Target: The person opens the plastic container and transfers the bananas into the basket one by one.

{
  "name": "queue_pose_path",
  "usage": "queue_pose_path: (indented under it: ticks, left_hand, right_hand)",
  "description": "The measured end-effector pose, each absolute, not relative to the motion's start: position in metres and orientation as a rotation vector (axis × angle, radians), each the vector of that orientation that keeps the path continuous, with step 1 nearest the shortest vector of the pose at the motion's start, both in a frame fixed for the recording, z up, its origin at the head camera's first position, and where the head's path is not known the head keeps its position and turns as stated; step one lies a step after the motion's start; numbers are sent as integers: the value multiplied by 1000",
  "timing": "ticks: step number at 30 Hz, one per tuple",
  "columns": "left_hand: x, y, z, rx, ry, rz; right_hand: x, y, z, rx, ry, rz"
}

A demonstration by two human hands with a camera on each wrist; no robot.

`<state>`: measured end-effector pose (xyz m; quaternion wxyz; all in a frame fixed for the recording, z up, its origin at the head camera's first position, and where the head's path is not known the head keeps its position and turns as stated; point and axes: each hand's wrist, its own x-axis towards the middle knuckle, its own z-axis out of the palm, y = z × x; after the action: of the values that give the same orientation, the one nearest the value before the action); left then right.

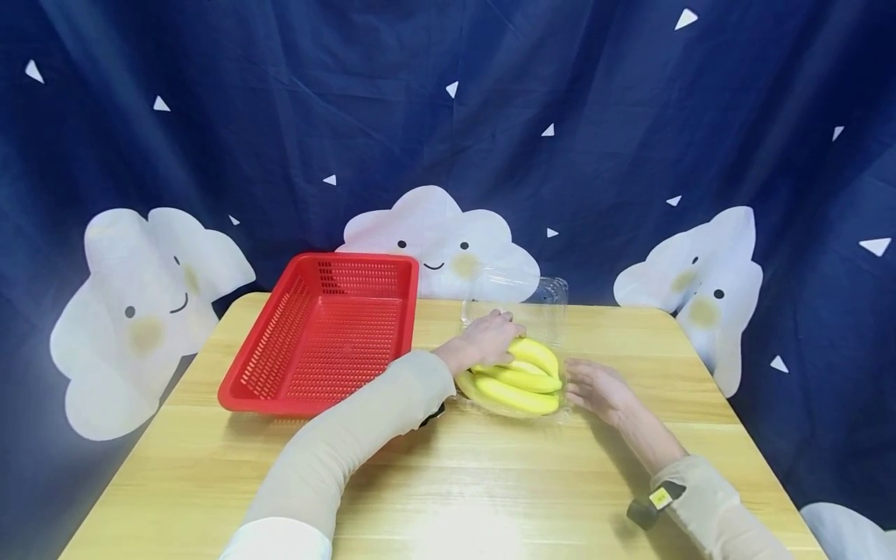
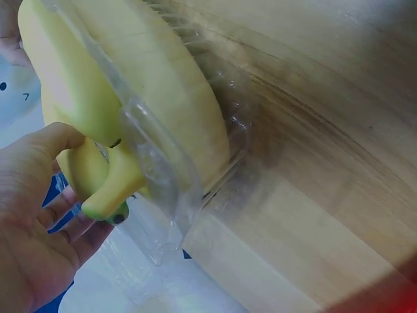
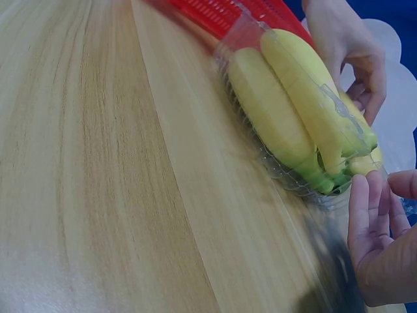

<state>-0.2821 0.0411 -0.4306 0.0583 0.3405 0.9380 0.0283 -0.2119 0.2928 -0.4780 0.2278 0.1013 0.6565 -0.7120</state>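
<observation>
Several yellow bananas (image 1: 516, 397) with green tips lie in a clear plastic clamshell box (image 2: 156, 150). The box's lid (image 1: 514, 289) stands raised at the back. My left hand (image 1: 490, 339) reaches over the left end of the box and grips a banana (image 2: 88, 168) near its end, thumb on the near side and fingers curled behind it. At the opposite end, my right hand (image 1: 597, 386) has its fingertips right at the box's edge, its fingers (image 3: 359, 212) loosely extended and holding nothing.
A red plastic basket (image 1: 231, 389) with slotted walls stands on the wooden table (image 1: 560, 482), left of the box. Behind the table hangs a dark blue curtain (image 1: 392, 117) with white clouds. Both wrists carry dark straps; the right one (image 1: 654, 502) is in plain view.
</observation>
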Motion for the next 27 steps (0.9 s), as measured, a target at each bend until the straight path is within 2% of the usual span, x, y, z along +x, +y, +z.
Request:
queue_pose_path:
  ticks: [27]
  left_hand:
    - [-286,40,-418,1139,2956,-50]
  right_hand:
    - [-210,295,-476,262,1772,-1984]
